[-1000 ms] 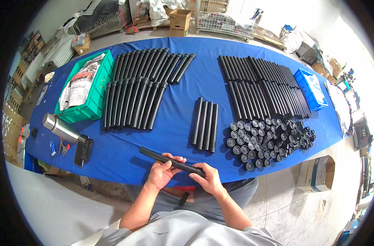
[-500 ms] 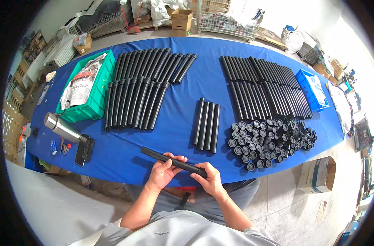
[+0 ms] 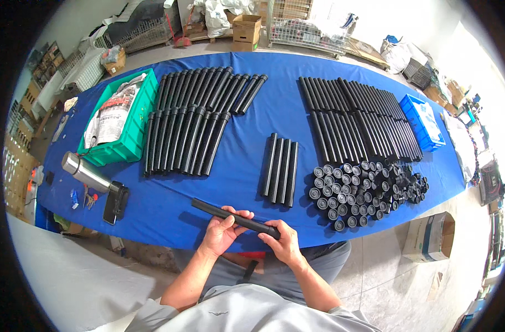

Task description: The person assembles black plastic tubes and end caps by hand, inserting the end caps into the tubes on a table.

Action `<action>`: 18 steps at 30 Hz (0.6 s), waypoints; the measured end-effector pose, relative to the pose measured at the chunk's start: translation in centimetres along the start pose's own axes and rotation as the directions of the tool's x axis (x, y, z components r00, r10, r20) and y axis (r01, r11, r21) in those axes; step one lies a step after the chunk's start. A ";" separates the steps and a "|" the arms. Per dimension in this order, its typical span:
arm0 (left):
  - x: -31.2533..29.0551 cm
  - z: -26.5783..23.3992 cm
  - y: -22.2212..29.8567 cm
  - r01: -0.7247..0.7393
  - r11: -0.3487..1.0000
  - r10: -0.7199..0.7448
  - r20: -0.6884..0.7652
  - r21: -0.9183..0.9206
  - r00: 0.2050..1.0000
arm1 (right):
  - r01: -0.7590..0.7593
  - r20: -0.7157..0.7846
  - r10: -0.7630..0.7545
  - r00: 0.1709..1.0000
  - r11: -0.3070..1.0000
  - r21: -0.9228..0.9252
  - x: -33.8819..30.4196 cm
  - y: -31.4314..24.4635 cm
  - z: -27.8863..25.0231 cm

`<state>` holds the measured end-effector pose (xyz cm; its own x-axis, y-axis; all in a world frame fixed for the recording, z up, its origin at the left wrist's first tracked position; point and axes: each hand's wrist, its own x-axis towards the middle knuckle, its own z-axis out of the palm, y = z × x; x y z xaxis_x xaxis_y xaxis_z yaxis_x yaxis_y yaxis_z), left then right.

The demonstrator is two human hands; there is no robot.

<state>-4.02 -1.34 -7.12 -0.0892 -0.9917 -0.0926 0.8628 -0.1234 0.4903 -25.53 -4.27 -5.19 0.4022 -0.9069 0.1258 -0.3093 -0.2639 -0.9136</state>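
Note:
A black tube (image 3: 212, 208) is held aslant over the table's front edge, its bare end pointing up and left. My left hand (image 3: 223, 229) wraps round its middle, thumb on top. At the lower right end my right hand (image 3: 284, 241) grips a wider black end, which looks like a cap and is partly hidden by the fingers. Ahead of my hands lie several bare black tubes (image 3: 280, 171) side by side. To their right spreads a pile of round black caps (image 3: 349, 191).
Capped tubes (image 3: 188, 138) lie in two rows at left, beside a green crate (image 3: 147, 105) holding newspaper. A steel flask (image 3: 86, 172) and a phone (image 3: 115, 203) lie at the near left. Bare tubes (image 3: 357, 119) in two rows and a blue bin (image 3: 421, 122) sit at right.
Both hands keep their grip on the tube in nearly the same place. The whole view has shifted very slightly.

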 end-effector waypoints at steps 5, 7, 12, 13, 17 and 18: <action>-0.2 0.0 0.0 -0.014 1.000 0.014 0.012 0.011 1.000 | -0.016 0.007 0.016 1.000 1.000 0.000 0.0 -0.1 0.0; -0.1 0.1 0.1 0.008 1.000 -0.008 -0.014 -0.001 1.000 | 0.047 -0.022 -0.048 0.999 0.998 -0.042 0.0 -0.1 0.1; -0.1 0.2 0.2 -0.027 0.999 0.026 -0.035 -0.029 0.999 | 0.297 -0.098 -0.315 0.944 0.940 -0.167 1.6 -0.5 0.7; -0.1 -0.1 0.1 -0.067 0.996 0.066 -0.036 -0.050 0.997 | 0.265 -0.048 -0.272 0.961 0.957 -0.120 2.1 -0.6 0.5; -0.2 -0.1 0.1 -0.081 0.995 0.079 -0.044 -0.054 0.996 | 0.072 0.046 -0.075 0.996 0.995 0.074 2.7 -0.2 0.1; -0.1 -0.1 0.2 -0.066 0.997 0.064 -0.043 -0.045 0.997 | 0.096 0.043 -0.098 0.994 0.995 0.040 2.8 0.1 0.2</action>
<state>-3.77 -1.26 -7.06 -0.0117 -0.9951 -0.0984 0.8883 -0.0556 0.4559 -24.26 -6.76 -4.97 0.4675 -0.8616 0.1980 -0.2345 -0.3368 -0.9119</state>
